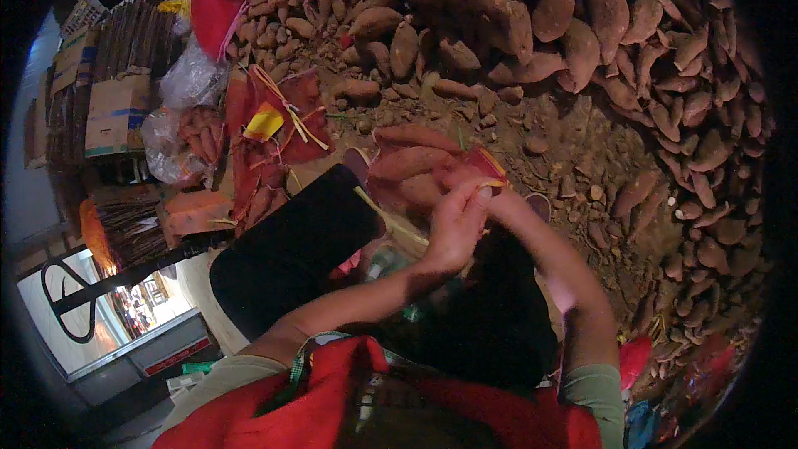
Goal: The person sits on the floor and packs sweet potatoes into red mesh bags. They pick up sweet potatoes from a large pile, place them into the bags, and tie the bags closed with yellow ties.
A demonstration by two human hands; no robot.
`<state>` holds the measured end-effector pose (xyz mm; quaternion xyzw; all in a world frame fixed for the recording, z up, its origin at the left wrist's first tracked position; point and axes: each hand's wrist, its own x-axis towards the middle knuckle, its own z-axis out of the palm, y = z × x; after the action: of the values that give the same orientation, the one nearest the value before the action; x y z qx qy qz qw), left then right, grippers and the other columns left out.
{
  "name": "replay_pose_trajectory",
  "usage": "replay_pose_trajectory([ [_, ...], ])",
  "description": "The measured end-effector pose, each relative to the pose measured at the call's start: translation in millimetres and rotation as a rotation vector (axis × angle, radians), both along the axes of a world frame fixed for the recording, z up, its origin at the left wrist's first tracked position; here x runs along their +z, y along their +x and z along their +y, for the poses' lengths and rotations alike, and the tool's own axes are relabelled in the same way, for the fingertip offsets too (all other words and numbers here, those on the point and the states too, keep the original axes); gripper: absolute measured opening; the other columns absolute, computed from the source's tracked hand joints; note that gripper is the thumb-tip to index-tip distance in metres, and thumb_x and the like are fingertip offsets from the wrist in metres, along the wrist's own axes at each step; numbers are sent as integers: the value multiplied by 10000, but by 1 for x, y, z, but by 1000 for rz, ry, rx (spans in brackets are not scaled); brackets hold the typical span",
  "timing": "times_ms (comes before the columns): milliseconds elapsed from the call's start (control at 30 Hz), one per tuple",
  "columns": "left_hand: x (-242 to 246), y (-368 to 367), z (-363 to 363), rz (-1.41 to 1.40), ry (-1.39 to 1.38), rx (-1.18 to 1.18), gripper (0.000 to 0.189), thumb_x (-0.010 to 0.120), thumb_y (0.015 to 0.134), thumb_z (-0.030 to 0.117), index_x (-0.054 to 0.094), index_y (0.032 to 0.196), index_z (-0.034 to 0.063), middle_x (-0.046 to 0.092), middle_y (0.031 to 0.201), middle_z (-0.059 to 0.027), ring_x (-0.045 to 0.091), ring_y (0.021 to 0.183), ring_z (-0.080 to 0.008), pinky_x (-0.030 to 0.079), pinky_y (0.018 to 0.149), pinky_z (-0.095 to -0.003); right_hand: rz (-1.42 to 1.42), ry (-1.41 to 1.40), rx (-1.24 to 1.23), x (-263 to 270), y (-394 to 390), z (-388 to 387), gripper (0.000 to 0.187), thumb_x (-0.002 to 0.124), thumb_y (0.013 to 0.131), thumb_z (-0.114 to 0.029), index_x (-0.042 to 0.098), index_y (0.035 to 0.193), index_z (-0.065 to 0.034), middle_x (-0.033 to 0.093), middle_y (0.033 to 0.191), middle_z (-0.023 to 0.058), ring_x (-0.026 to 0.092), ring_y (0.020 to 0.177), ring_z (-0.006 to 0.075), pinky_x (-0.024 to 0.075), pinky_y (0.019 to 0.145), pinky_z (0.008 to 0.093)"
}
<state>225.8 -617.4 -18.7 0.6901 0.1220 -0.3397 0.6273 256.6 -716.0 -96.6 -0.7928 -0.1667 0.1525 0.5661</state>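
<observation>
Between my knees is a red mesh bag (pixel 391 142) with several sweet potatoes (pixel 411 162) in it. My left hand (pixel 457 219) pinches the yellow-edged rim of the bag (pixel 494 183) between thumb and fingers. My right hand (pixel 458 173) is at the bag's mouth beside the left one, mostly covered by red mesh. Its fingers are too blurred to show what they hold. A pale yellow strip (pixel 399 224) hangs down past the bag near my left wrist.
Loose sweet potatoes (pixel 576 53) lie heaped ahead and along the right. Crumbly soil (pixel 561 137) covers the floor. To the left are another red mesh bag (pixel 296 131) with yellow strips, clear plastic bags (pixel 196 78), folded cardboard boxes (pixel 117 106) and a red crate (pixel 198 212).
</observation>
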Motion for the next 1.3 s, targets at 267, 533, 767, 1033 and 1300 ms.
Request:
replay_pose_trajectory([
  [267,21,12,-1,241,-163,140,270,520,950,185,547,1172,34,601,895,-3,490,639,-51,400,555,-180,232,195,13,-16,4,30,376,700,760,-142,621,1114,-44,662,1053,98,622,926,190,500,800,324],
  [533,-4,18,25,546,-55,133,329,653,855,132,548,1150,31,536,707,8,441,506,-86,407,501,-220,7,-602,-1293,-44,-132,-155,241,663,802,-107,590,1002,5,631,894,122,607,815,270,490,753,370],
  [767,1,13,14,627,-104,60,301,501,973,255,567,1148,19,384,571,30,354,467,-102,359,476,-249,278,-935,-1452,-114,-136,-218,537,737,736,-223,495,1156,8,295,1410,288,430,1199,414,412,944,443],
  [1033,23,11,-3,225,-23,62,442,392,1007,381,546,1273,64,340,571,57,303,487,-59,264,451,-221,563,396,-984,-32,-153,-210,736,671,817,-425,404,1385,-41,459,1378,115,469,1233,236,379,1025,423],
  [1300,38,-10,-22,115,-67,70,410,441,1000,353,549,1294,89,378,624,90,316,529,-18,245,472,-184,210,237,-68,16,-62,-96,623,764,669,-166,551,1244,-52,620,1164,81,590,1046,205,453,923,329],
])
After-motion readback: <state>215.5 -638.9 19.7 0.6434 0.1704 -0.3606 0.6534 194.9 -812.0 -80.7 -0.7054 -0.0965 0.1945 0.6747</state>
